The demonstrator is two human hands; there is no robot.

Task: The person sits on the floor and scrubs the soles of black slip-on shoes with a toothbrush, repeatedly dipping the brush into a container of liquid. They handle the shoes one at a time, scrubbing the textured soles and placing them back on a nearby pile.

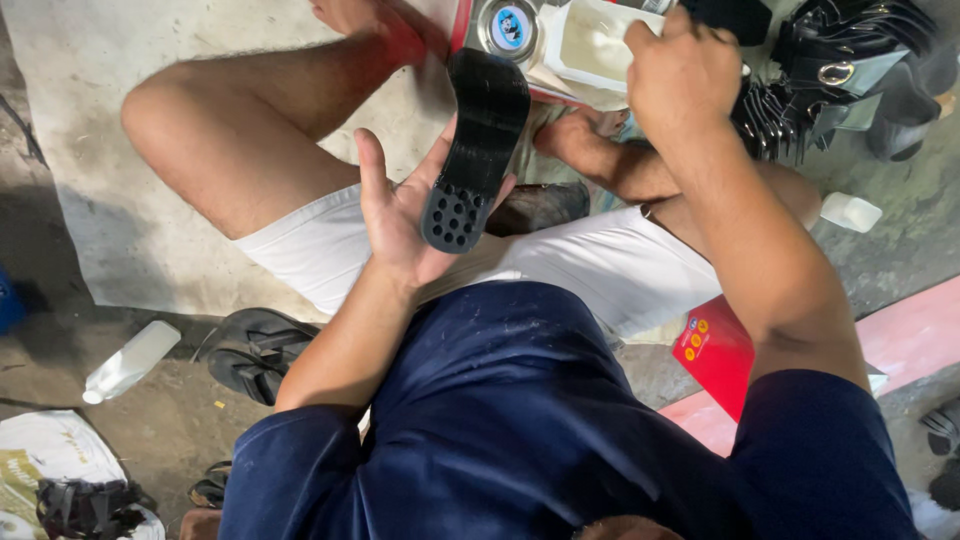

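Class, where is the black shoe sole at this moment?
In the head view, the black shoe sole lies centre-frame across the open left hand, above the white shorts.

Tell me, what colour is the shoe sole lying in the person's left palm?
Black: the flat rubber shoe sole, its heel end dotted with round holes, rests on the left hand. Head view.

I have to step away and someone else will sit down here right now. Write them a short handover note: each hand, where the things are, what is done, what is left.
Left hand: open palm up, cradling a black shoe sole, tread side up, heel end on the palm.
Right hand: closed, raised over the white tray; what it holds is hidden.
Nearby: round tin beside the tray, stack of black straps with buckles at the right, a pair of black sandals on the floor at the left.
Done: sole picked up and presented.
Left: nothing visibly applied or attached to the sole; it carries no strap.
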